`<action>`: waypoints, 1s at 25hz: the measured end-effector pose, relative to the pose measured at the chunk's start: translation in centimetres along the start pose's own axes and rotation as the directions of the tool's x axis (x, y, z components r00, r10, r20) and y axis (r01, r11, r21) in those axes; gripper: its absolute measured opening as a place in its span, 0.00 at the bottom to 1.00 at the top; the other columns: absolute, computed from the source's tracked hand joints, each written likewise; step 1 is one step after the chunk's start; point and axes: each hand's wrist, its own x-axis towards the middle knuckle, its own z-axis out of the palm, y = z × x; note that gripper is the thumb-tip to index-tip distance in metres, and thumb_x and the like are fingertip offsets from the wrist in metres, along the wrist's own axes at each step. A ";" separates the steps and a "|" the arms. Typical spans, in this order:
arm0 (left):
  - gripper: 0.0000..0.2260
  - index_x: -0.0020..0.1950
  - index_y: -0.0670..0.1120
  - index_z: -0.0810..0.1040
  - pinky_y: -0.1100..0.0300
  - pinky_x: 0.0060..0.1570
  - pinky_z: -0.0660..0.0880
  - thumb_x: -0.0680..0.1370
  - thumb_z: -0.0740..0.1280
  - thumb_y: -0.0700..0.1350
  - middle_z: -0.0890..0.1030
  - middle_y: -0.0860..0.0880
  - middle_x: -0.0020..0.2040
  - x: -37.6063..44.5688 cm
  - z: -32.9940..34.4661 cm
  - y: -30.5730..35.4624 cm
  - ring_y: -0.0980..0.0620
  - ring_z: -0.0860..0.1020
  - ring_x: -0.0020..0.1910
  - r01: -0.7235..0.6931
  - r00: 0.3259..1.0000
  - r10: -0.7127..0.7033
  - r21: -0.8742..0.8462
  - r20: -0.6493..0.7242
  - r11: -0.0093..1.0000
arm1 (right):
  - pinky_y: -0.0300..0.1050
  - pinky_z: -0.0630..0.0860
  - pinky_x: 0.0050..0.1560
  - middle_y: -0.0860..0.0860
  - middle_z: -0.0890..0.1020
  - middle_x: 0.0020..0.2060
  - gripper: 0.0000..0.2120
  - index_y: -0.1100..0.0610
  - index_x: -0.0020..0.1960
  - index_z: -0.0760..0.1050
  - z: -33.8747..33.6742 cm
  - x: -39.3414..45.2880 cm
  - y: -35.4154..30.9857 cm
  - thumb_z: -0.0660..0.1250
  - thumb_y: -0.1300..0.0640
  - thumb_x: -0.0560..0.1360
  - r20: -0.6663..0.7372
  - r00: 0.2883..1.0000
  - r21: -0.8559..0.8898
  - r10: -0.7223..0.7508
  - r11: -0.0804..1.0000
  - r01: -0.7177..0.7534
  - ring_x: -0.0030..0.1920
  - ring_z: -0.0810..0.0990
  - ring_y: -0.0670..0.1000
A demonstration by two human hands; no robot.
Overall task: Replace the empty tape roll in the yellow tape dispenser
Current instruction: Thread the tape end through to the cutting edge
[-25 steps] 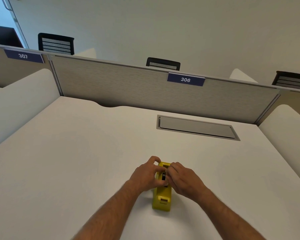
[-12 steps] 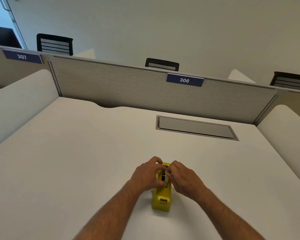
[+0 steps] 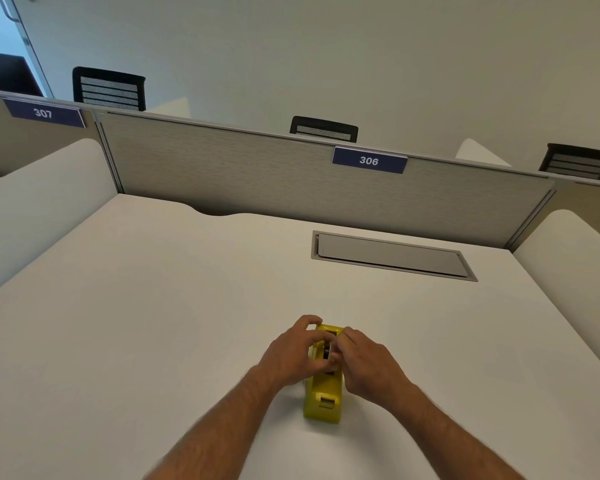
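The yellow tape dispenser [image 3: 324, 396] stands on the white desk [image 3: 153, 323], near its front edge, with the cutter end toward me. My left hand [image 3: 295, 351] wraps its left side at the roll slot. My right hand [image 3: 364, 365] presses against the right side. Between the fingertips of both hands a black hub with a pale roll around it [image 3: 326, 351] sits in the slot. Most of the roll is hidden by my fingers.
A grey cable hatch [image 3: 392, 256] is set into the desk at the back right. A grey partition [image 3: 257, 178] with the label 306 closes the far edge, and white side panels [image 3: 39, 202] flank the desk. Black chair backs show behind the partition.
Both hands stay on the dispenser; the fingers have shifted slightly around the roll. The dispenser has not moved.
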 end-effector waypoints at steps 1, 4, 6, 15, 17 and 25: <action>0.22 0.62 0.59 0.77 0.55 0.58 0.77 0.70 0.73 0.62 0.66 0.57 0.73 0.0 0.1 0.0 0.52 0.76 0.61 0.004 1.000 -0.004 0.004 -0.018 1.000 | 0.44 0.75 0.32 0.51 0.76 0.46 0.07 0.54 0.51 0.71 0.2 -0.2 -0.2 0.62 0.51 0.78 0.006 1.000 0.002 0.013 1.000 -0.013 0.39 0.69 0.47; 0.22 0.59 0.59 0.76 0.54 0.57 0.79 0.68 0.75 0.62 0.67 0.57 0.71 0.1 0.2 0.0 0.52 0.77 0.59 0.006 0.999 -0.006 0.002 -0.040 1.000 | 0.42 0.70 0.32 0.51 0.76 0.45 0.06 0.54 0.50 0.71 0.5 -0.7 -0.8 0.62 0.52 0.77 0.022 0.998 0.032 0.054 0.998 -0.054 0.39 0.68 0.47; 0.22 0.59 0.60 0.75 0.54 0.57 0.79 0.68 0.76 0.62 0.67 0.57 0.71 0.2 0.2 0.0 0.52 0.78 0.59 0.000 0.999 0.001 0.012 -0.039 1.000 | 0.38 0.65 0.32 0.51 0.76 0.45 0.06 0.54 0.49 0.71 0.5 -0.9 -1.1 0.62 0.52 0.77 0.015 0.998 0.056 0.062 0.996 -0.063 0.39 0.68 0.48; 0.47 0.79 0.59 0.52 0.50 0.71 0.68 0.67 0.72 0.68 0.47 0.65 0.80 -0.3 -1.1 -1.9 0.53 0.60 0.77 -0.171 0.973 0.122 0.256 0.198 0.952 | 0.44 0.76 0.39 0.49 0.77 0.47 0.08 0.52 0.52 0.71 0.5 -1.6 -1.7 0.59 0.49 0.80 0.037 0.993 0.053 0.109 0.992 -0.111 0.42 0.74 0.48; 0.47 0.80 0.58 0.50 0.51 0.70 0.69 0.68 0.71 0.68 0.47 0.65 0.80 -0.3 -1.3 -1.5 0.52 0.62 0.76 -0.198 0.970 0.140 0.316 0.199 0.928 | 0.44 0.76 0.38 0.49 0.77 0.47 0.07 0.52 0.51 0.71 0.5 -1.7 -1.8 0.59 0.49 0.79 0.037 0.992 0.059 0.118 0.991 -0.120 0.42 0.74 0.48; 0.47 0.79 0.58 0.53 0.50 0.69 0.70 0.67 0.72 0.68 0.51 0.65 0.79 -0.4 -1.0 -1.2 0.53 0.64 0.75 -0.165 0.981 0.125 0.297 0.149 0.940 | 0.36 0.66 0.35 0.49 0.76 0.47 0.08 0.52 0.51 0.70 0.6 -2.2 -2.5 0.58 0.48 0.79 0.046 0.994 0.065 0.101 0.992 -0.104 0.39 0.70 0.47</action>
